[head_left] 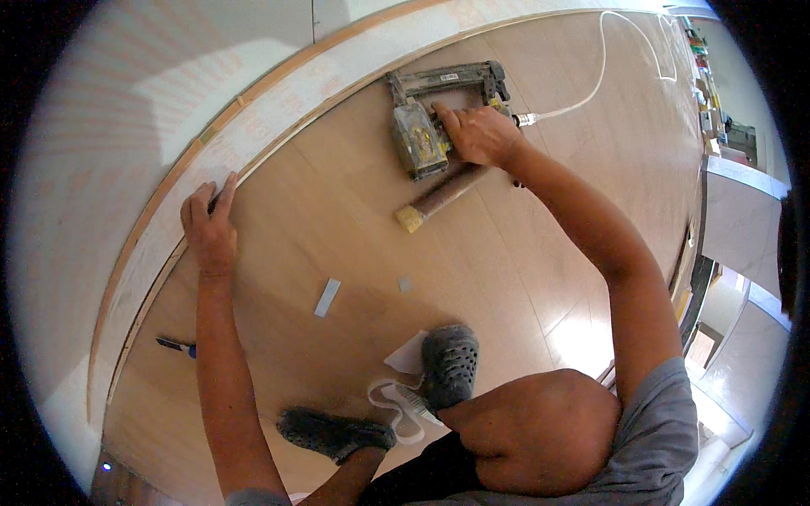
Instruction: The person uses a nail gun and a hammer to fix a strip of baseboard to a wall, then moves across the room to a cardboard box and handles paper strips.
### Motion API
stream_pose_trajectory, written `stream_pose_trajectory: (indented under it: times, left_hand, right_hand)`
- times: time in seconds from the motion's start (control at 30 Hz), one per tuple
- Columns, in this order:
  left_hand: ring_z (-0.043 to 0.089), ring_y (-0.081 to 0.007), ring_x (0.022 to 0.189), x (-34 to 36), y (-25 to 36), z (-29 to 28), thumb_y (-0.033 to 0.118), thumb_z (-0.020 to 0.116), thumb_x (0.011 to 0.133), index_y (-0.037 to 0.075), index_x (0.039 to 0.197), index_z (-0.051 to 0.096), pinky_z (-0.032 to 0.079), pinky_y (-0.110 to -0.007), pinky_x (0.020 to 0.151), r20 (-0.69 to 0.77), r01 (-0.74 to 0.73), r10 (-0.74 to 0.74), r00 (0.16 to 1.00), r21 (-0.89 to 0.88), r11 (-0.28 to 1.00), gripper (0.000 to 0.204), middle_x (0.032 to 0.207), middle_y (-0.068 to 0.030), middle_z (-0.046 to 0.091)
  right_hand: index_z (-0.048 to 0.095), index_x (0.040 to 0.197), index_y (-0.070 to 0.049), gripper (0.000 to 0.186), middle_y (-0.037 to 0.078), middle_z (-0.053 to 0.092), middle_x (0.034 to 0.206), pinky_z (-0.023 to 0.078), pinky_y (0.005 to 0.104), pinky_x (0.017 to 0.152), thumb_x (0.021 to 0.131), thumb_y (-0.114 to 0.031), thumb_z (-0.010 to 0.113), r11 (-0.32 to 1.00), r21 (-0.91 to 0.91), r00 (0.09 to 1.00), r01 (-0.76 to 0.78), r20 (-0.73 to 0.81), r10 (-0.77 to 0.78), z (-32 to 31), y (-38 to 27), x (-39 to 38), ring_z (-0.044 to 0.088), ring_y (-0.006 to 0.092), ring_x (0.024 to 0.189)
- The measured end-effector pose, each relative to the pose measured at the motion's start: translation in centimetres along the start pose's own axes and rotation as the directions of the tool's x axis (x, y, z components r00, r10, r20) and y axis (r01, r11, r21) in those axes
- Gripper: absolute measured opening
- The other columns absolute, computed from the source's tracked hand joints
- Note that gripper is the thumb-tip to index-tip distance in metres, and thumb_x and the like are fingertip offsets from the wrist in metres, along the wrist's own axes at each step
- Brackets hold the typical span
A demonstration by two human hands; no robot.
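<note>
My right hand [484, 137] is closed on the handle of a worn, dusty nail gun [419, 142], low over the wood-look floor. A white air hose [582, 99] runs from its coupling toward the far right. Just beside the gun lies a brown, handle-like bar with a yellowish end [411, 219]; its other end is hidden. At the left, my left hand [209, 228] rests on the white baseboard-like strip [160, 223] along the wall, fingers apart. A dark patch shows between those fingers, too small to make out.
A utility knife [175, 346] lies by my left forearm. A small grey strip [327, 297] and a little grey square [404, 284] are on the floor. White cord [396, 409] and a pale scrap [407, 354] lie around my dark clogs [450, 363]. Boxes [707, 110] line the far right.
</note>
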State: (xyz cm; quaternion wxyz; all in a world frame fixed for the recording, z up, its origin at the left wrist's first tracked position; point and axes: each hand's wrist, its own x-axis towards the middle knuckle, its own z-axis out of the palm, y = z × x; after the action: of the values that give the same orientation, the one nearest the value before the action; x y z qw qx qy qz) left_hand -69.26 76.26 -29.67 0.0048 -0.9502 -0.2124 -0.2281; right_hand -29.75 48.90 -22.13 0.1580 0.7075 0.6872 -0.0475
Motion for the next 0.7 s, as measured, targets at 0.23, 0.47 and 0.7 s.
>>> stream_pose_trajectory:
  times: [0.23, 0.47, 0.7]
  left_hand:
    - [0.058, -0.0246, 0.11, -0.1, 0.1, 0.0, -0.015, 0.06, 0.077, 0.018, 0.129, 0.07, 0.047, -0.041, 0.097, 0.006, 0.002, -0.002, 1.0, -0.012, 1.0, 0.062, 0.114, -0.0073, 0.057]
    - [0.059, -0.0241, 0.109, -0.5, 0.2, 0.1, -0.011, 0.061, 0.08, 0.018, 0.129, 0.07, 0.047, -0.04, 0.097, -0.011, -0.003, 0.004, 1.0, 0.027, 1.0, 0.058, 0.113, -0.0067, 0.057]
    - [0.056, -0.0266, 0.111, -2.4, -0.9, 0.4, -0.012, 0.055, 0.077, 0.018, 0.132, 0.069, 0.044, -0.041, 0.1, 0.036, 0.018, -0.019, 0.999, 0.001, 1.0, 0.064, 0.117, -0.0089, 0.057]
  right_hand:
    - [0.041, 0.141, 0.013, 0.054, 0.021, 0.071, 0.093, 0.058, 0.0436, 0.065, 0.096, -0.016, 0.041, 0.999, 0.016, 0.998, 0.029, -0.065, -0.028, 0.9, 0.4, -0.3, 0.072, 0.0343, 0.078]
    - [0.04, 0.141, 0.009, 0.057, 0.02, 0.07, 0.097, 0.056, 0.0446, 0.068, 0.092, -0.017, 0.047, 0.997, 0.069, 0.998, -0.029, 0.05, 0.026, -0.8, -0.2, 0.1, 0.071, 0.0346, 0.08]
    - [0.039, 0.142, 0.007, 0.053, 0.021, 0.07, 0.093, 0.057, 0.0459, 0.069, 0.094, -0.016, 0.045, 0.998, 0.061, 1.0, -0.026, 0.011, 0.026, -0.2, 0.1, -0.3, 0.07, 0.0381, 0.081]
